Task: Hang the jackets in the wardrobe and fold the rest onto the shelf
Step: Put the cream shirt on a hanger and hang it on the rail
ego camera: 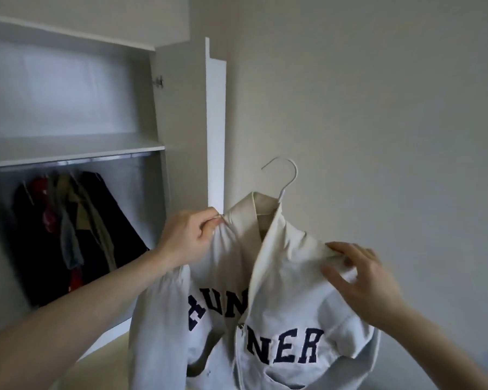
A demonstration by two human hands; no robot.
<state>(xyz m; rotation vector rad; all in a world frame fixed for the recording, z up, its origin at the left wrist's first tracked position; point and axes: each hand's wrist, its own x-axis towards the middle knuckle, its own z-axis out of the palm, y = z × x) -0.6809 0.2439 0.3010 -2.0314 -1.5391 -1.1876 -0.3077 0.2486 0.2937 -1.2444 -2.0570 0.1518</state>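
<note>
Jacket on its hanger, held by both shoulders

Jacket [268,291], cream and soft, droops from a white hanger [283,181] between my hands. My left grip [189,237] pinches one shoulder seam; my right grip [358,274] lies on the other, fingers loosely curled, blurred. Light, floppy cloth: better carried by the hook. Wardrobe rail [76,161] lies well left.
</note>
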